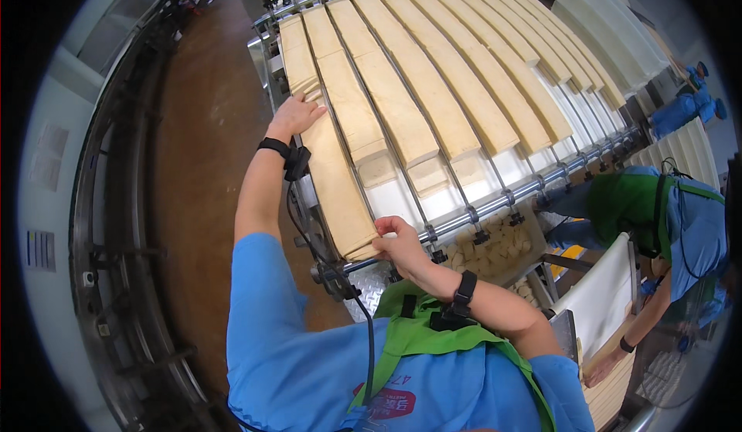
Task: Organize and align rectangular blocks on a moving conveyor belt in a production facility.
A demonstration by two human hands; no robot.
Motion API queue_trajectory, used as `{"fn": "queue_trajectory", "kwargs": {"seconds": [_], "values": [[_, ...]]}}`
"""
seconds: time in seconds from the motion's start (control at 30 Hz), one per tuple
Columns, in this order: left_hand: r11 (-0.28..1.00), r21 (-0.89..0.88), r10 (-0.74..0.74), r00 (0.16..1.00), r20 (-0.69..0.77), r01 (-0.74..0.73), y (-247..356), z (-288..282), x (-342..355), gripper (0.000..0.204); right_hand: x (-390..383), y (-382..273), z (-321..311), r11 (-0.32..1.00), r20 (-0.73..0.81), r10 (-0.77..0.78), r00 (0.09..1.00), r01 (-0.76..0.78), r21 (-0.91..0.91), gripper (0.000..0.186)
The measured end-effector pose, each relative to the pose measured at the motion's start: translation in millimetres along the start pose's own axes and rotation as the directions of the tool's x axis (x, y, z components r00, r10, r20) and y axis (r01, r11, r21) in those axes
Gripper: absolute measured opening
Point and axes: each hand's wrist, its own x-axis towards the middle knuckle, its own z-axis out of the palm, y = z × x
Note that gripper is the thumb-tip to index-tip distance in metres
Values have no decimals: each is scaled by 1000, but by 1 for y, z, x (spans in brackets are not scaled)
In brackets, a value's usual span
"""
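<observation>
A long, flat pale yellow strip (pixel 334 181), dough-like in look, lies along the left edge of a conveyor table. My left hand (pixel 297 115) is bent round its far end, where the layers bunch into folds against the strip piece beyond. At the near end, my right hand (pixel 399 245) pinches the strip's corner between thumb and fingers. Several more thick strips (pixel 421 69) run side by side to the right, parted by thin metal rods (pixel 398 173). Part of the left fingers is hidden behind the strip.
A white belt (pixel 495 175) shows under the strips, with a metal roller bar (pixel 533 188) and black knobs at its front. Below stands a bin of pale scraps (pixel 495 250). A co-worker (pixel 649 216) leans over another table on the right. A brown floor (pixel 205 161) lies left.
</observation>
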Motion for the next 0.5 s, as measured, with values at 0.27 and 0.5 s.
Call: {"fn": "queue_trajectory", "kwargs": {"seconds": [0.27, 0.5], "values": [[937, 349, 109, 949, -295, 1, -26, -15, -11, 46, 44, 19, 19, 938, -37, -215, 976, 196, -287, 35], [993, -19, -109, 861, -496, 115, 7, 20, 7, 49, 71, 19, 3, 788, 94, -460, 883, 454, -416, 49]]}}
